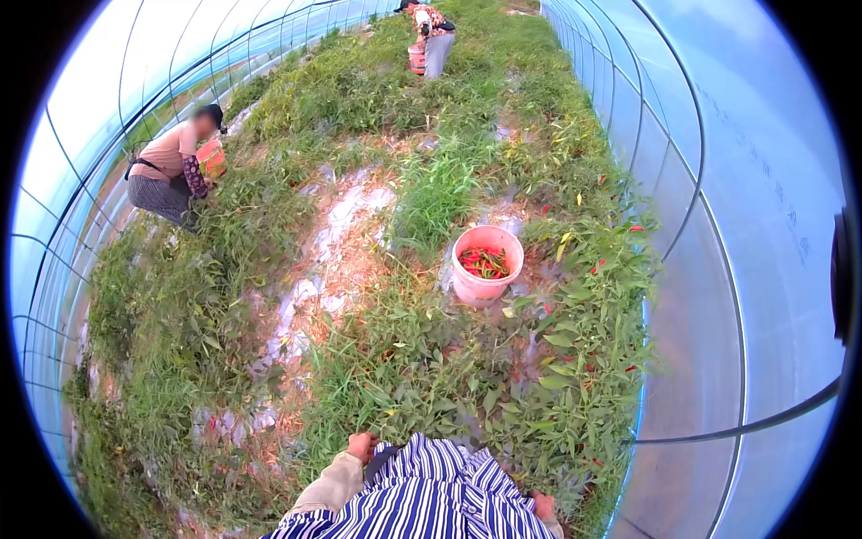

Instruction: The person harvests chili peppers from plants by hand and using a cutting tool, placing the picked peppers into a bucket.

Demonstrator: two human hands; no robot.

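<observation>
My left hand (363,446) is at the edge of the pepper plants (431,377), just beside my striped shirt. Its fingers look curled in, and whatever they may hold is hidden. Low on the other side, my right hand (544,505) shows only in part next to the leaves; its fingers cannot be made out. Ahead of me a pink bucket (480,289) stands upright among the plants, with red and green chili peppers (485,263) in it. Red peppers (598,267) hang on the plants to the right.
A co-worker (171,166) bends over the plants at left, beside an orange-red container (211,157). Another person (433,40) stoops at the far end by a red bucket (417,59). Plastic film walls on hoops (709,207) enclose both sides. Grass (435,198) grows between the rows.
</observation>
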